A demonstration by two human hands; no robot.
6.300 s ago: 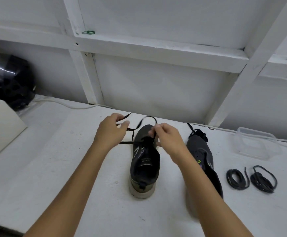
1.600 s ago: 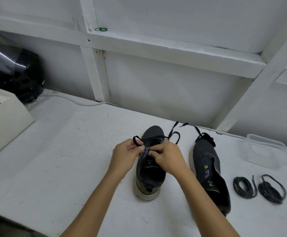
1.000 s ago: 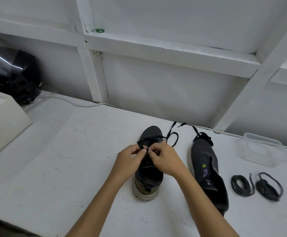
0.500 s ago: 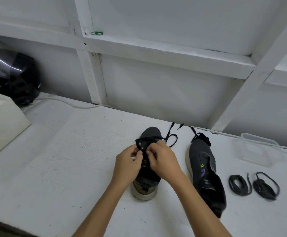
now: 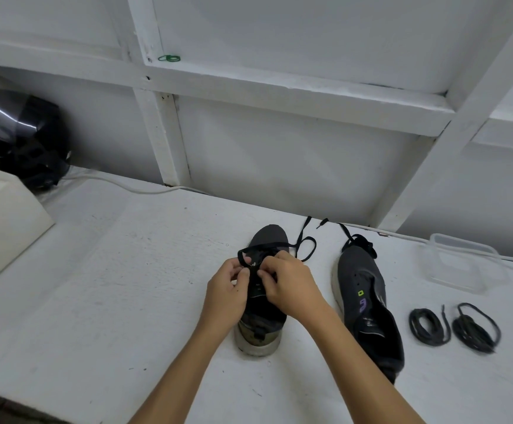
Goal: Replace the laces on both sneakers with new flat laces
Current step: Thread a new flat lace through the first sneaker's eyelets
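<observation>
Both hands (image 5: 264, 289) pinch the flat lace (image 5: 250, 258); clear container (image 5: 463, 263) looks empty

Both hands together, fingers (image 5: 243, 272) curled, pinching.

Only the person's two forearms and hands show, reaching in from the lower edge of the view over the white worktop (image 5: 102, 301). Both forearms are bare up to the frame's edge: no sleeve, cuff, watch, bracelet or glove shows on either. The left hand (image 5: 226, 293) and the right hand (image 5: 290, 286) carry no rings on the fingers that show. The fingernails that can be seen are short and unpainted. A small dark mark sits on the back of the left hand.
</observation>
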